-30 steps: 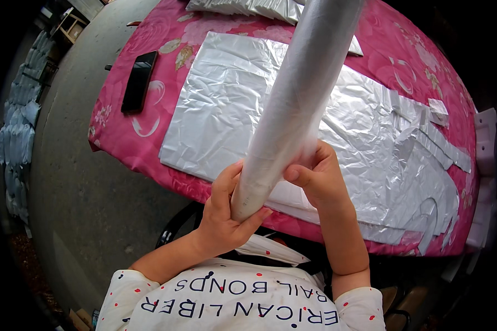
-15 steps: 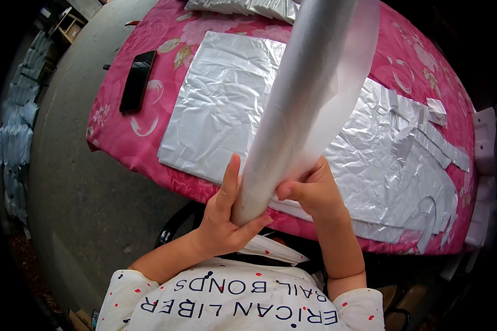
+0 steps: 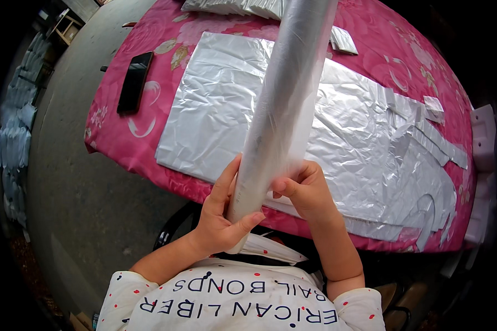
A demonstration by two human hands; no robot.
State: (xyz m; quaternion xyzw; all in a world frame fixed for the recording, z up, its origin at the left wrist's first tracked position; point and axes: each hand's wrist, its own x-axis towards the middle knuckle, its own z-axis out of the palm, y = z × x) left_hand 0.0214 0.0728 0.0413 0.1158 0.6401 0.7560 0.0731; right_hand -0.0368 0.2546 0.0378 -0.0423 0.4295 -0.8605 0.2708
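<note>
Both hands grip the lower end of a long roll of clear plastic film, held upright above a table draped in pink floral cloth. The left hand wraps the roll's base; the right hand pinches what appears to be the film's loose edge. Silver foil sheets lie beneath, a dark phone aside. Peeling evenly, with the base held firm, should keep the film from tearing.
</note>
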